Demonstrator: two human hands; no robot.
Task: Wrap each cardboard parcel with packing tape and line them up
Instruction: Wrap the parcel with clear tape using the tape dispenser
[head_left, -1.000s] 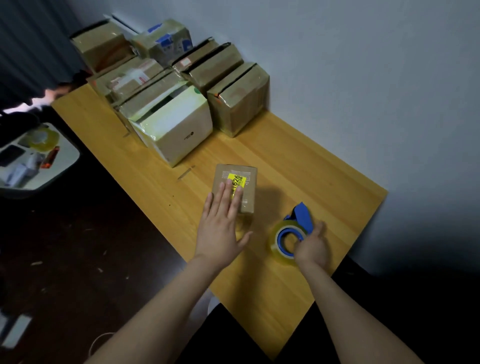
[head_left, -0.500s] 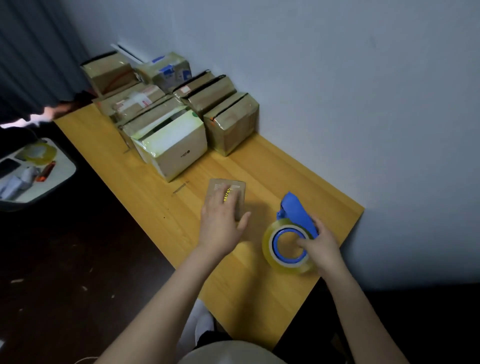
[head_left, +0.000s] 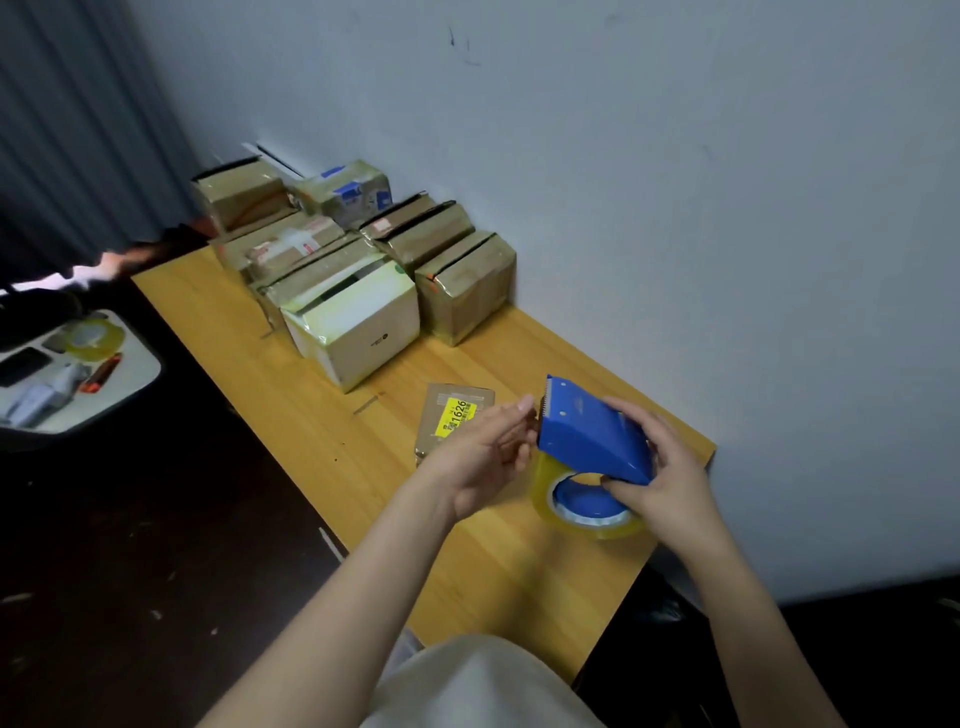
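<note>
Head view: a flat parcel (head_left: 451, 422) with a yellow label lies on the table (head_left: 311, 415), just beyond and beneath the left hand (head_left: 491, 454). Its long axis runs away from the person, toward the stacked boxes (head_left: 353, 322) against the wall. The hand covers its near right corner, and whether skin touches cardboard cannot be told.

The left fingers (head_left: 506, 421) are straight and loosely spread, holding nothing, their tips reaching right to the toothed edge of the blue dispenser (head_left: 592, 436). The right hand (head_left: 662, 467) grips that dispenser from the far side, fingers curled over its body and thumb underneath, with the roll (head_left: 587, 519) hanging below, clear of the wood or just on it.

The parcel sits to the left of the cutter, so the left hand is the nearer one, between tape and cardboard. By the look of it, the next step is to find the free end of the tape at the cutter and draw it leftward across the parcel's short side. No loose end is visible from here.

Farther off, the taped boxes stand packed together in rows. A tray (head_left: 130, 374) beside the table holds a spare roll.
</note>
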